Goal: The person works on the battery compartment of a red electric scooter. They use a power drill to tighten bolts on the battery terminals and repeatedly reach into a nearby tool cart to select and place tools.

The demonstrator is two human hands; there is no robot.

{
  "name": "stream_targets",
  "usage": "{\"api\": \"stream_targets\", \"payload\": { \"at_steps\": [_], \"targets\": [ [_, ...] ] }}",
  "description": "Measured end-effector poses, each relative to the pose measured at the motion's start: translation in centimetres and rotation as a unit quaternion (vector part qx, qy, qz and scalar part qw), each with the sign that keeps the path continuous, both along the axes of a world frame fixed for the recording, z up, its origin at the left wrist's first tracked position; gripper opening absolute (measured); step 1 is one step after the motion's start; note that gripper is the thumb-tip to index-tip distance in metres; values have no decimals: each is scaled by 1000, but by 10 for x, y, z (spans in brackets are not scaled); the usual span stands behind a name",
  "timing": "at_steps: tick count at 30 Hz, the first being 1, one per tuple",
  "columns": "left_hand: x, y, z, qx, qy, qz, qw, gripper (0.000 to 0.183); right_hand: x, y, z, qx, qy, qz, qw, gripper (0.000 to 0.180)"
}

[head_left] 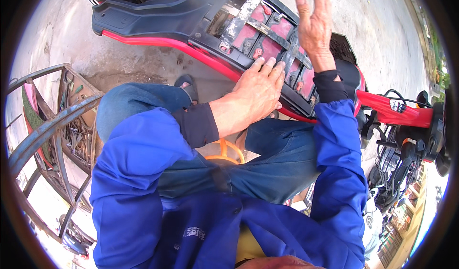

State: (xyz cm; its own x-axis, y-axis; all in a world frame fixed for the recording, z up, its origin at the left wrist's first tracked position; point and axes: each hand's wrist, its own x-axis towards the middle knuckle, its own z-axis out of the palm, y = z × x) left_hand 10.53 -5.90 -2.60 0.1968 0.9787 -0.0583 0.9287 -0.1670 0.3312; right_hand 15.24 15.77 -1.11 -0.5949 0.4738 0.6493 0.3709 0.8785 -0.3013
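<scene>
An electric scooter [143,19] with red and black bodywork lies across the view before me, its floor compartment uncovered. Inside, several red-topped batteries [271,47] with terminals sit in rows. A worn metal bracket [241,23] crosses them at the left, and a dark strap [291,52] spans them near the middle. My left hand [259,88] lies palm down over the near rim of the compartment, fingers stretched out, gripping nothing visible. Above the compartment's far right side my right hand [316,27] is raised, with thumb apart from the fingers and nothing in it.
At the left stands a rusty blue metal frame [53,132], with a tray of tools and small parts [77,134] behind it. Scooter handlebars [408,147] with cables are at the right. An orange stool [238,152] shows between my legs, and concrete ground [122,61] lies around.
</scene>
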Motion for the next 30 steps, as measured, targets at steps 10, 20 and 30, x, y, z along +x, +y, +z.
{"api": "stream_targets", "payload": {
  "at_steps": [10, 20, 30],
  "targets": [
    [-1, 2, 1, -19, -54, 6, 998, 73, 24, 28, -55, -131, -80, -107, 982, 51],
    [-34, 61, -35, 84, 41, 94, 991, 74, 83, -5, -48, -352, -250, -135, 892, 63],
    [-43, 76, -38, 47, 3, 105, 993, 75, 81, -12, -52, -366, -216, -108, 899, 57]
  ]
}}
